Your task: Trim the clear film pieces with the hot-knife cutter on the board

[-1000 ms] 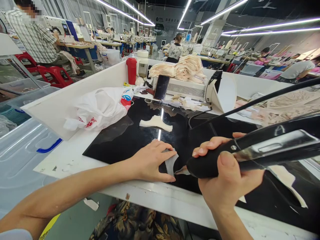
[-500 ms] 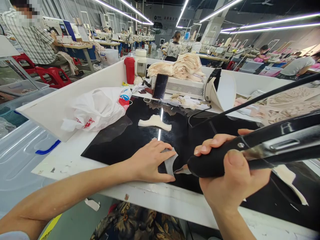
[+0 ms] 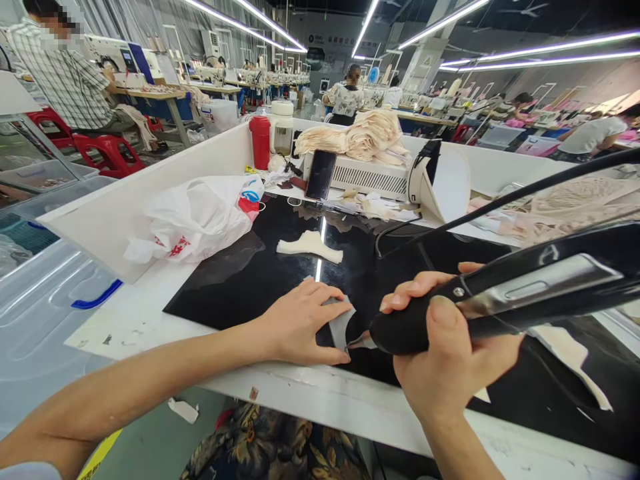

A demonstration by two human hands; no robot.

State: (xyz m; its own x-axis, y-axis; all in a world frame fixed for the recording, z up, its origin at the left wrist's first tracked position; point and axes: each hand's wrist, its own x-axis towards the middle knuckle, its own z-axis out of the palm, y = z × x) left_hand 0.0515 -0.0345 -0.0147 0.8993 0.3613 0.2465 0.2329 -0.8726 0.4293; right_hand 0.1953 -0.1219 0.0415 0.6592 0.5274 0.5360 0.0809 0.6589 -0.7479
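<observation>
My left hand (image 3: 305, 323) presses a small grey curved piece (image 3: 341, 327) onto the black mat (image 3: 235, 287), thumb and fingers spread around it. In my right hand (image 3: 450, 353) is a black handheld tool (image 3: 545, 287) with a silver lever; its narrow metal tip touches or nearly touches the grey piece's right edge. A cream curved fabric piece (image 3: 310, 247) lies on the mat beyond my left hand. Another cream piece (image 3: 573, 357) rests to the right, partly behind the tool.
A white plastic bag (image 3: 200, 217) sits at the left of the table. Toward the back stand a red bottle (image 3: 260, 142), a phone (image 3: 321, 175) and a cream fabric bundle (image 3: 370, 135). A black cord (image 3: 480, 212) arches over the right side. People sit at machines beyond.
My right hand and the tool have moved slightly left, the tool's tip shifting a little along the grey piece's edge. My left hand stays in place.
</observation>
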